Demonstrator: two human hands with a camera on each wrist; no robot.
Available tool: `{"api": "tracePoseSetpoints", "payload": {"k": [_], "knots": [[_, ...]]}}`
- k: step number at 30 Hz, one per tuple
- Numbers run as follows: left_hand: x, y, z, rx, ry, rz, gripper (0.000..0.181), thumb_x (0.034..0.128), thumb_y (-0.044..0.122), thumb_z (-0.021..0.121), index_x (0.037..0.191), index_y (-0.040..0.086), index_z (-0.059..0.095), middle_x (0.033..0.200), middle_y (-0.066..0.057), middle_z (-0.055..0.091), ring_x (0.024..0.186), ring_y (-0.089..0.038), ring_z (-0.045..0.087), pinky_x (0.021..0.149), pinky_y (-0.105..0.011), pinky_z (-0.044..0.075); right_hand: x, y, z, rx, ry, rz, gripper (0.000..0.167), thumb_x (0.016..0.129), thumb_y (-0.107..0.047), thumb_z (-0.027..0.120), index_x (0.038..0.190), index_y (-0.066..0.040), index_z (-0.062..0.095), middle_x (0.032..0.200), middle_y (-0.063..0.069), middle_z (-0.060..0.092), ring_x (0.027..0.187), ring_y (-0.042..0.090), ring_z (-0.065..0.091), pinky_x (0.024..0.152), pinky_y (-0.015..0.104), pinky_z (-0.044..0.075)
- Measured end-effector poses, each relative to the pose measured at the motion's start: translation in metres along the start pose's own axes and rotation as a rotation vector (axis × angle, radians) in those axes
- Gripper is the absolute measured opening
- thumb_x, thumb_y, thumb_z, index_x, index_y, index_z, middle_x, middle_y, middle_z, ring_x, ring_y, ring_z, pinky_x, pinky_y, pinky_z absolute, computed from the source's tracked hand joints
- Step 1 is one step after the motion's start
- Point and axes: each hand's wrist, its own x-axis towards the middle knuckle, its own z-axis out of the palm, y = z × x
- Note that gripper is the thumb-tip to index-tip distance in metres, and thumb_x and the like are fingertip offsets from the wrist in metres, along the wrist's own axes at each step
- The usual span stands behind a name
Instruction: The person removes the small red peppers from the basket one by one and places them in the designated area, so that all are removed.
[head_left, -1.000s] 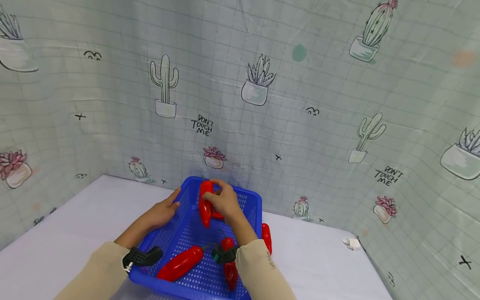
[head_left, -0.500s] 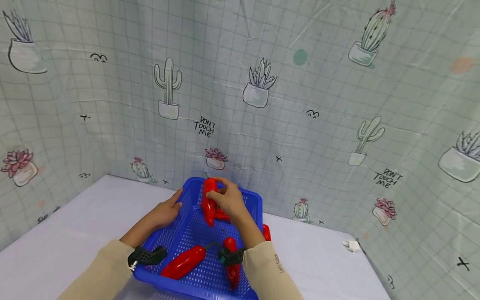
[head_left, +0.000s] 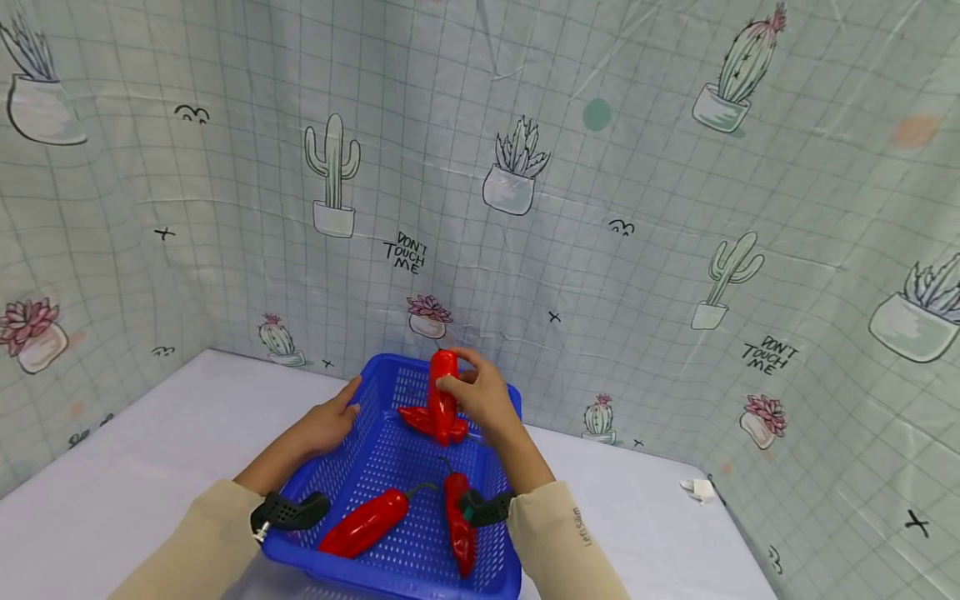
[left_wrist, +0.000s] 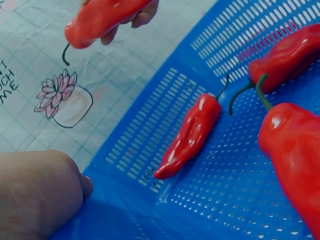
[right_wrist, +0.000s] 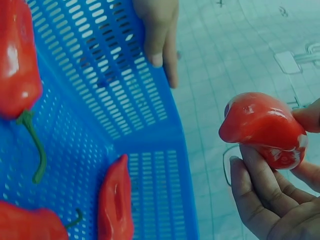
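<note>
A blue perforated plastic basket point(head_left: 382, 575) sits on the white table. My left hand point(head_left: 326, 427) grips its left rim, the thumb over the inside of the wall in the right wrist view. Over the far end, my right hand point(head_left: 486, 402) holds a red chili pepper point(head_left: 442, 387), stem end up and apart from the wall. In the basket lie a red pepper point(head_left: 366, 525) at near left, a second red pepper point(head_left: 460, 533) at near right, and a smaller red pepper point(left_wrist: 192, 135) along the far wall. The held pepper partly covers that one in the head view.
A cloth point(head_left: 555, 250) printed with cacti hangs behind the table. The white tabletop point(head_left: 615, 517) extends to the right of the basket. A small white scrap point(head_left: 699, 490) lies near its right edge.
My right hand has shifted right with the red pepper, showing more of the far pepper. A red pepper outside the basket's right wall has become hidden behind my right forearm. My left hand keeps its grip.
</note>
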Motion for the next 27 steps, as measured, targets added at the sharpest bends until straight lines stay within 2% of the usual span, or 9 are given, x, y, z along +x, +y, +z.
{"api": "tracePoseSetpoints", "payload": {"k": [15, 18, 27], "knots": [[0.0, 0.0, 0.0, -0.014, -0.011, -0.003, 0.057, 0.1033, 0.009, 0.034, 0.152, -0.011, 0.011, 0.148, -0.041, 0.028, 0.132, -0.058, 0.034, 0.107, -0.067, 0.029, 0.0, 0.018, -0.033, 0.046, 0.071, 0.001, 0.051, 0.087, -0.007, 0.064, 0.138, -0.006, 0.054, 0.094, 0.017, 0.068, 0.065, 0.015, 0.063, 0.066, 0.031, 0.058], [0.0, -0.001, 0.0, -0.013, -0.012, -0.004, 0.057, 0.1033, 0.009, 0.034, 0.152, -0.011, 0.011, 0.148, -0.041, 0.028, 0.132, -0.059, 0.034, 0.107, -0.067, 0.029, -0.003, 0.021, -0.04, 0.047, 0.086, 0.008, 0.053, 0.088, -0.008, 0.063, 0.139, -0.008, 0.053, 0.091, 0.015, 0.068, 0.065, 0.016, 0.063, 0.067, 0.032, 0.058], [0.001, 0.0, 0.001, -0.008, -0.01, -0.009, 0.057, 0.1032, 0.009, 0.034, 0.152, -0.011, 0.011, 0.147, -0.041, 0.03, 0.131, -0.059, 0.036, 0.106, -0.067, 0.031, -0.009, 0.033, -0.059, 0.017, 0.106, 0.029, 0.056, 0.089, -0.01, 0.063, 0.143, -0.008, 0.049, 0.1, 0.019, 0.069, 0.065, 0.015, 0.064, 0.068, 0.032, 0.058]]}}
